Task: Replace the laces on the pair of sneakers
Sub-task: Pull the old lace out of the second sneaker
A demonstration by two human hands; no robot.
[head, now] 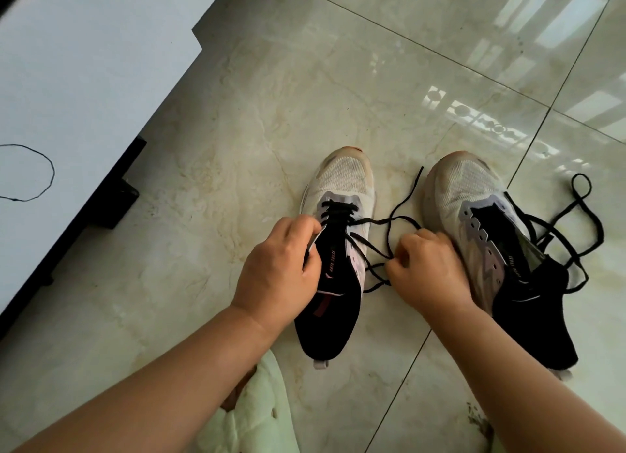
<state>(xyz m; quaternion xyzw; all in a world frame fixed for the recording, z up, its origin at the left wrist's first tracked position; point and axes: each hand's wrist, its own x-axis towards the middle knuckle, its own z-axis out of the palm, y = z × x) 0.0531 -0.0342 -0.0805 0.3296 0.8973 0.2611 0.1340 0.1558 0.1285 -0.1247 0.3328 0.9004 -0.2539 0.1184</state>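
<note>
My right hand (427, 270) pinches the lace (379, 246) just right of the left sneaker (335, 249) at mid-frame — the eyelets lie leftward, where my left hand (281, 269) grips the eyelet edge.

Floor (338, 79) of large glossy cream tiles with faint marble veining, divided by thin dark grout lines (528, 161) running diagonally ahead of and between the hands. Bright window reflections (491, 124) lie on the tiles ahead and to the right of the hands. To the left stands a white-topped cabinet (84, 79) with a dark edge and dark foot (118, 198); a thin dark thread loop (30, 171) lies on its top.
</note>
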